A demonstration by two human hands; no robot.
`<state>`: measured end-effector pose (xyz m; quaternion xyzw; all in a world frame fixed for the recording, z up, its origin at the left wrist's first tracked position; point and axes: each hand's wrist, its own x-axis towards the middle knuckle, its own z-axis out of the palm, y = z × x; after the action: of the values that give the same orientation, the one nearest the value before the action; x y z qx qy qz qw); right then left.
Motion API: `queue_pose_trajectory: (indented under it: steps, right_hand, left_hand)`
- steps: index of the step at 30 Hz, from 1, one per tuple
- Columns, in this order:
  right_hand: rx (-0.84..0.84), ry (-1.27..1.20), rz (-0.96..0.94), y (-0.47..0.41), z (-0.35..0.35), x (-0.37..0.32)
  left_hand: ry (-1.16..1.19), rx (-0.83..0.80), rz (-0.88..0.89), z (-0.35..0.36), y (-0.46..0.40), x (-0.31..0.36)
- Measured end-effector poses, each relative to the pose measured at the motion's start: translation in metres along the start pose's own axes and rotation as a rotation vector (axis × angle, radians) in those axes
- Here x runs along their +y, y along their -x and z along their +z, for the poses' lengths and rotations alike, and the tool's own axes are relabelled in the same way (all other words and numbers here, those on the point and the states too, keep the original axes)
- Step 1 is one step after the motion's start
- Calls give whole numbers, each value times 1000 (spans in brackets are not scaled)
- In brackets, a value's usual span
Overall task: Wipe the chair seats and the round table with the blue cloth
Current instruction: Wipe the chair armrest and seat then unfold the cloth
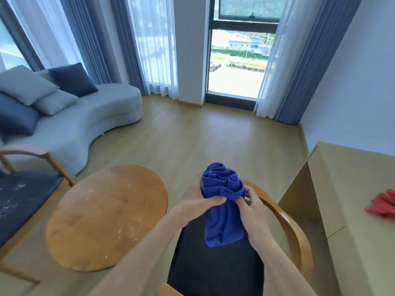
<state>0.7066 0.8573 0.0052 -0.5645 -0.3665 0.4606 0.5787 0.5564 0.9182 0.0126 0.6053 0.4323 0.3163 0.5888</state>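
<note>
Blue cloth (222, 201) sits bunched in both gripping hands, left hand (198, 199) and right hand (254, 210); round table (102, 214) and far chair seat (23, 197) look unwiped, still speckled.

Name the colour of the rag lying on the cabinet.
Red; the rag shows in the head view.

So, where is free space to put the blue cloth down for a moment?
Both hands hold the blue cloth. The dark chair seat below is bare. The round table holds only white specks. The beige counter is bare beside the red cloth.
</note>
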Motion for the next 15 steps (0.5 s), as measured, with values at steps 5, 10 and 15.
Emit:
queue_pose_trajectory:
  steps: [5,10,15]
  right_hand:
    - [-77,88,-115,27,1,-35]
    - [-304,368,-251,37,19,-59]
    - [-287,590,-339,39,55,-75]
  left_hand:
    - [-142,153,91,-11,33,30]
    - [-279,144,151,-36,57,63]
    - [-266,50,100,-81,84,72]
